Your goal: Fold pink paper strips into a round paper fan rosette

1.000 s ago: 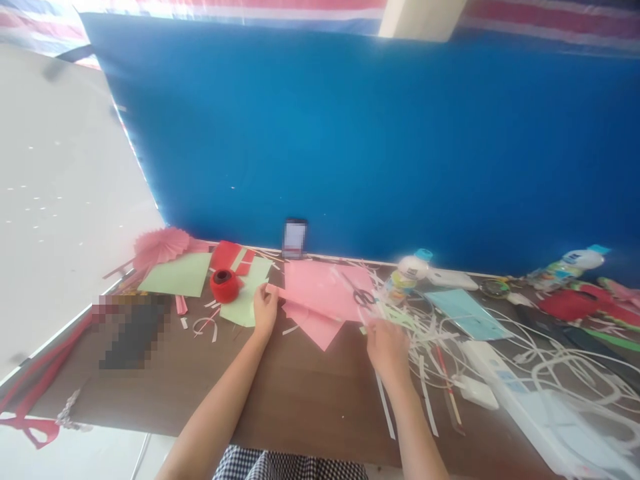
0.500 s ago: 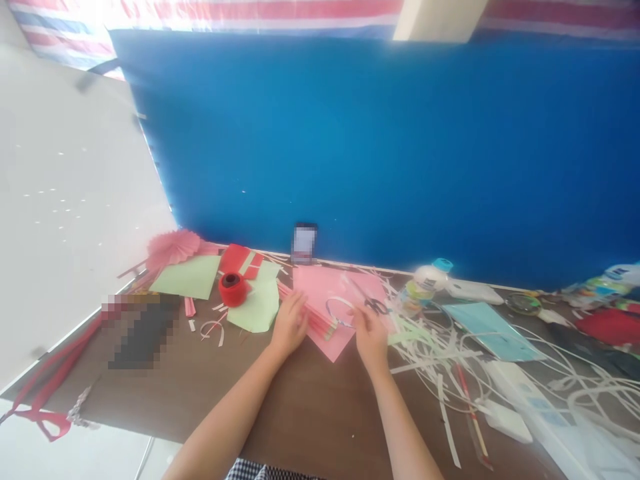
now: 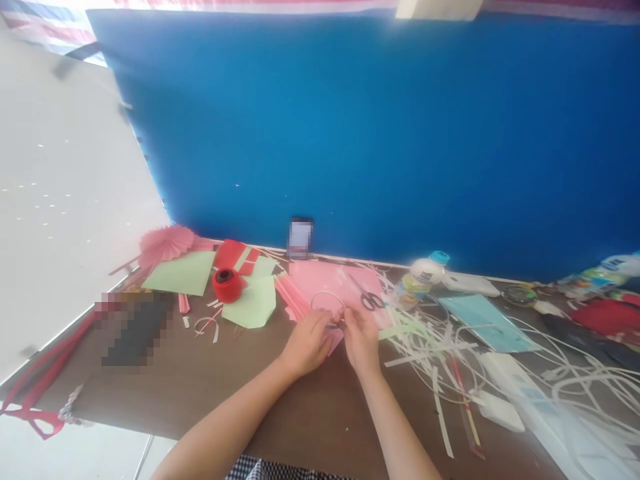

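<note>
A thin pale loop [image 3: 327, 293], probably a bent paper strip, stands up between my two hands. My left hand [image 3: 309, 341] has its fingers closed at the loop's lower left side, the fingertips partly hidden. On the other side my right hand [image 3: 362, 339] pinches the loop's lower right. Beneath both lies a pink paper sheet [image 3: 325, 273]. Pleated pink paper [image 3: 291, 293] rests at the sheet's left edge, beyond my left hand. Scissors with dark handles [image 3: 372, 301] lie on the sheet just past my right hand.
Left are a red ribbon roll [image 3: 227, 287], green paper [image 3: 253, 305] and a pink paper fan [image 3: 167, 243]. A phone [image 3: 300, 238] leans against the blue panel. Right, tangled white strips [image 3: 430, 347], a bottle [image 3: 423, 275], a teal sheet [image 3: 490, 320] and a power strip [image 3: 530, 407] crowd the table.
My left hand has left the pleated pink paper and moved right to the loop. My right hand has shifted slightly left, bringing both hands close together. The view has tilted down slightly.
</note>
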The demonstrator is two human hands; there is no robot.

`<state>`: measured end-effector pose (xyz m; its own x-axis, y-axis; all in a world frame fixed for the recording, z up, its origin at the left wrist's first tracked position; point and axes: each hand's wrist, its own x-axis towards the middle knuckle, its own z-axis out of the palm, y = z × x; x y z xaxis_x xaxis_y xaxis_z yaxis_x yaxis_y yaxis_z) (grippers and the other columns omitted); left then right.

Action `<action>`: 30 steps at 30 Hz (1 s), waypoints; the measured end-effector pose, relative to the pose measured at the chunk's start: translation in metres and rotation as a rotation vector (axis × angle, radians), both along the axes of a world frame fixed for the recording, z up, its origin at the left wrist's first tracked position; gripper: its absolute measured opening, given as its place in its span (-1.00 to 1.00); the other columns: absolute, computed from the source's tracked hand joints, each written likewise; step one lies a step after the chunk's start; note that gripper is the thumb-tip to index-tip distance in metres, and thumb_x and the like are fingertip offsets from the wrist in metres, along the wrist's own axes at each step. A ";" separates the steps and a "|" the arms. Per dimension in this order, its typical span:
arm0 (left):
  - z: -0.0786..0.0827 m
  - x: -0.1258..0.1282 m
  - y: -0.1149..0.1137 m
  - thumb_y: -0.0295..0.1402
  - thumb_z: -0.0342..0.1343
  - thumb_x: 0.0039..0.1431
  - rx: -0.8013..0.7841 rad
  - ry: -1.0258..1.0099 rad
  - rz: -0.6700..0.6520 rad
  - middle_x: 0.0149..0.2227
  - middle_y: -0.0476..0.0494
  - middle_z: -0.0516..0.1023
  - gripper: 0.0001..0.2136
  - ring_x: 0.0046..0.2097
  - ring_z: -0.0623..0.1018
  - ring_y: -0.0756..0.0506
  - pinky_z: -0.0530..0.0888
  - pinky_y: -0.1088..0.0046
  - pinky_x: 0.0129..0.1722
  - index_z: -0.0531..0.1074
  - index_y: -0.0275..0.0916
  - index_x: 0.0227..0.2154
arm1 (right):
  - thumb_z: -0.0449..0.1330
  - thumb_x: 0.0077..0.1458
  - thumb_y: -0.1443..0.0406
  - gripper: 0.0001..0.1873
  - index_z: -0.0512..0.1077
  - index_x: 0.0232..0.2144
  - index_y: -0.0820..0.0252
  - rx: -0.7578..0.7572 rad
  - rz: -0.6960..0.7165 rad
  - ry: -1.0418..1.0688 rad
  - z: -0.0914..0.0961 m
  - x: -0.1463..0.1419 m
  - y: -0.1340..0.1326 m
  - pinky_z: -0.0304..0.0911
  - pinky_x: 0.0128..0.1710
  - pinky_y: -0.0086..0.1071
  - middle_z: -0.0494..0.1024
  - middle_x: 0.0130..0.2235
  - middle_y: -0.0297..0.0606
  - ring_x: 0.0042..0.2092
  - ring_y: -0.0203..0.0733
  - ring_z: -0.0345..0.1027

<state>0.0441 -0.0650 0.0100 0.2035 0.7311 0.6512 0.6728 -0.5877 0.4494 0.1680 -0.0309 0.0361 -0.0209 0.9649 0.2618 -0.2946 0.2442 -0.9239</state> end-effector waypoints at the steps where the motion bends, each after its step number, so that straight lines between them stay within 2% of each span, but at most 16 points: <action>1: -0.002 0.000 0.002 -0.38 -0.09 0.13 -0.009 0.021 0.023 -0.03 -0.34 0.36 -0.59 0.04 0.34 -0.19 0.29 0.12 0.02 0.10 -0.32 0.06 | 0.17 -0.03 0.21 -0.78 0.36 -0.29 0.14 -0.016 0.032 0.029 -0.001 -0.002 -0.001 0.33 -0.32 -0.27 0.43 -0.47 -0.35 -0.40 -0.26 0.37; 4: -0.007 -0.004 0.009 -0.39 -0.14 0.17 -0.026 0.107 0.053 -0.16 -0.30 0.46 -0.59 -0.09 0.44 -0.17 0.24 0.08 0.05 0.04 -0.36 0.08 | 0.21 -0.07 0.23 -0.80 0.37 -0.34 0.15 -0.060 0.079 0.037 -0.003 -0.003 -0.001 0.33 -0.28 -0.25 0.48 -0.43 -0.31 -0.36 -0.23 0.40; 6: -0.008 -0.006 0.011 -0.40 -0.18 0.19 -0.027 0.147 0.053 -0.24 -0.25 0.49 -0.62 -0.16 0.46 -0.13 0.25 0.09 0.04 0.05 -0.36 0.07 | 0.22 -0.09 0.22 -0.80 0.37 -0.37 0.17 -0.077 0.049 -0.005 -0.006 -0.002 0.001 0.32 -0.22 -0.22 0.51 -0.38 -0.27 -0.31 -0.20 0.42; 11: -0.003 -0.010 0.009 -0.44 -0.23 0.18 -0.030 0.225 0.021 -0.35 -0.23 0.45 -0.76 -0.25 0.45 -0.14 0.39 0.21 -0.22 0.29 -0.29 -0.17 | 0.22 -0.12 0.18 -0.76 0.40 -0.39 0.21 -0.050 -0.212 -0.201 -0.009 0.005 0.008 0.31 -0.19 -0.23 0.48 -0.20 -0.15 -0.20 -0.16 0.38; 14: -0.003 -0.012 0.007 -0.44 -0.26 0.18 -0.087 0.260 0.025 -0.41 -0.23 0.43 -0.78 -0.33 0.45 -0.15 0.39 0.28 -0.34 0.31 -0.30 -0.30 | 0.19 -0.09 0.18 -0.78 0.41 -0.41 0.22 0.005 -0.290 -0.299 -0.003 0.008 0.007 0.31 -0.20 -0.23 0.50 -0.28 -0.18 -0.25 -0.18 0.38; 17: -0.006 -0.015 0.007 -0.41 -0.27 0.19 -0.182 0.238 0.091 -0.46 -0.20 0.42 -0.79 -0.41 0.44 -0.13 0.37 0.35 -0.40 0.25 -0.30 -0.25 | 0.18 -0.08 0.18 -0.80 0.40 -0.43 0.21 0.063 -0.292 -0.364 0.006 0.008 0.001 0.31 -0.23 -0.24 0.50 -0.40 -0.23 -0.32 -0.19 0.38; 20: -0.007 -0.018 0.008 -0.41 -0.28 0.19 -0.235 0.205 0.162 -0.46 -0.19 0.42 -0.76 -0.40 0.44 -0.13 0.36 0.37 -0.40 0.20 -0.31 -0.15 | 0.19 -0.09 0.18 -0.80 0.40 -0.44 0.21 0.086 -0.288 -0.380 0.011 0.006 -0.005 0.31 -0.24 -0.25 0.50 -0.41 -0.22 -0.34 -0.19 0.38; 27: -0.002 -0.017 0.007 -0.41 -0.32 0.20 -0.236 0.130 0.113 -0.34 -0.26 0.43 -0.72 -0.30 0.41 -0.17 0.33 0.27 -0.29 0.20 -0.32 -0.10 | 0.17 -0.08 0.19 -0.80 0.40 -0.42 0.22 0.082 -0.320 -0.373 0.009 0.005 -0.005 0.29 -0.23 -0.24 0.49 -0.38 -0.21 -0.31 -0.18 0.37; 30: 0.000 -0.016 0.007 -0.41 -0.31 0.20 -0.229 0.106 0.117 -0.37 -0.24 0.41 -0.71 -0.31 0.40 -0.15 0.32 0.24 -0.27 0.21 -0.32 -0.10 | 0.14 -0.05 0.20 -0.81 0.38 -0.41 0.21 0.164 -0.400 -0.404 0.004 0.003 -0.004 0.28 -0.21 -0.22 0.44 -0.29 -0.16 -0.20 -0.14 0.34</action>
